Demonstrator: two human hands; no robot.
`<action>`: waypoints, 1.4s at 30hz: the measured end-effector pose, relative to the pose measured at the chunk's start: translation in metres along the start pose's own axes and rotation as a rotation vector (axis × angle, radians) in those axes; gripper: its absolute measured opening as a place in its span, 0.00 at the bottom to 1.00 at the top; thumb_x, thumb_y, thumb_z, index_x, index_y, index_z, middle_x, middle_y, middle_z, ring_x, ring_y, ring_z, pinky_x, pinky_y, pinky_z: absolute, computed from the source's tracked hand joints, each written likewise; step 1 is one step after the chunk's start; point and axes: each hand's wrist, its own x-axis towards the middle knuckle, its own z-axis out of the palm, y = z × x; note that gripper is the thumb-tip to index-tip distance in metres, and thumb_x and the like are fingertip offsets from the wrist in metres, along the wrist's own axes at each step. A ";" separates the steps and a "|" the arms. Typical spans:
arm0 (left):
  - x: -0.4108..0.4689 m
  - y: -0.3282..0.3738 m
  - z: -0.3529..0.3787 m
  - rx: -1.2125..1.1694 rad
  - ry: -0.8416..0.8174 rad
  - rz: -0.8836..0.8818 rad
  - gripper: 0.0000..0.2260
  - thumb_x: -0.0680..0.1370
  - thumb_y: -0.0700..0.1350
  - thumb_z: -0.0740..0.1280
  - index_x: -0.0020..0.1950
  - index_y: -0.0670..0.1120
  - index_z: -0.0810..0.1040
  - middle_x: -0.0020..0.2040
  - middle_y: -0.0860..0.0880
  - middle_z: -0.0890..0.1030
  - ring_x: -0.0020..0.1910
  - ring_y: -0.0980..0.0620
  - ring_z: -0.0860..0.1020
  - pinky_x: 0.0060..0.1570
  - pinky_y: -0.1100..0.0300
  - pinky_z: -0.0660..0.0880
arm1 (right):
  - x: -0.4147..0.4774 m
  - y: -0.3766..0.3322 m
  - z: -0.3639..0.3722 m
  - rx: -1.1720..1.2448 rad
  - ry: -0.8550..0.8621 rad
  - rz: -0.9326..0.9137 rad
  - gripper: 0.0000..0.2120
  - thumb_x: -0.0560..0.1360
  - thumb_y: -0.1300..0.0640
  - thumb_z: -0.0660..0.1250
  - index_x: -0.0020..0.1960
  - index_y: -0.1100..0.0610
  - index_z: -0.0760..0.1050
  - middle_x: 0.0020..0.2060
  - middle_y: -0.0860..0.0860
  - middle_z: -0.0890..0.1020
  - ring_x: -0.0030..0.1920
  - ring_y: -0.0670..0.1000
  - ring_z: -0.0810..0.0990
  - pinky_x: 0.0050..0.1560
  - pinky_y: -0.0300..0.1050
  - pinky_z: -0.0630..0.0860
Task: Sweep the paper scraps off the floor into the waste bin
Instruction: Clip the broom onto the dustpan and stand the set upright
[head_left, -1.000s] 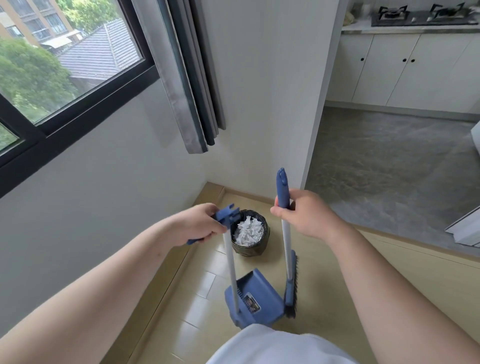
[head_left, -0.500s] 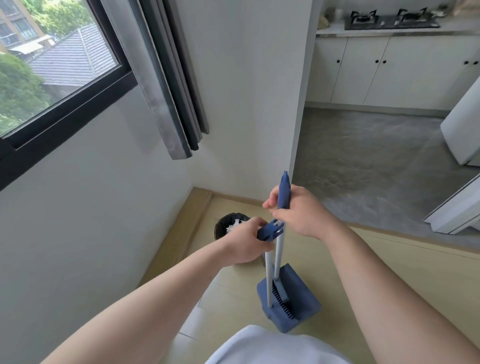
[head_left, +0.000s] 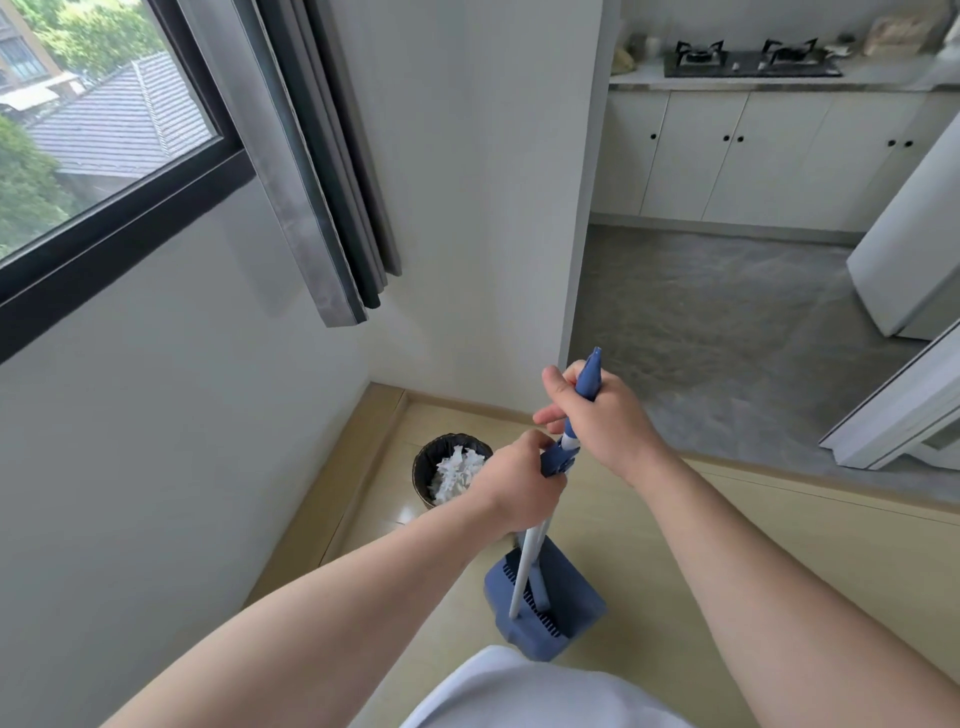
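Well, the paper scraps (head_left: 457, 470) sit heaped in the round dark waste bin (head_left: 422, 467) in the corner, white and crumpled, and I see none on the glossy beige floor tiles (head_left: 675, 571). The left hand (head_left: 519, 488) is curled round the blue plastic grip of the dustpan (head_left: 571, 608). The right hand (head_left: 605, 423) is wrapped round the top of the broom (head_left: 589, 371) just above, its head tucked into the pan. It looks like stowing. I'd keep the slim white shafts (head_left: 523, 569) parallel, press them together squarely, and steady the hard, boxy pan so it can't skid on slick tile.
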 end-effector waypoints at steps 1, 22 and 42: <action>0.001 0.001 0.002 -0.003 -0.003 -0.004 0.18 0.80 0.46 0.64 0.70 0.48 0.69 0.49 0.48 0.79 0.46 0.47 0.78 0.42 0.58 0.71 | 0.000 0.003 0.000 0.030 0.007 0.014 0.18 0.78 0.41 0.65 0.39 0.54 0.69 0.37 0.52 0.86 0.41 0.55 0.86 0.45 0.50 0.81; 0.021 0.023 0.015 -0.166 -0.096 0.028 0.23 0.80 0.43 0.64 0.74 0.53 0.66 0.45 0.47 0.77 0.33 0.50 0.74 0.30 0.60 0.71 | 0.018 0.006 -0.008 0.205 0.143 -0.150 0.27 0.70 0.49 0.72 0.32 0.70 0.63 0.26 0.64 0.67 0.26 0.54 0.65 0.32 0.46 0.63; 0.039 0.025 0.047 -0.522 -0.264 -0.288 0.24 0.78 0.35 0.68 0.65 0.48 0.58 0.43 0.42 0.78 0.34 0.48 0.73 0.34 0.59 0.71 | 0.035 0.023 -0.040 -0.378 0.183 0.146 0.26 0.79 0.38 0.56 0.35 0.59 0.67 0.31 0.53 0.76 0.35 0.55 0.75 0.41 0.48 0.72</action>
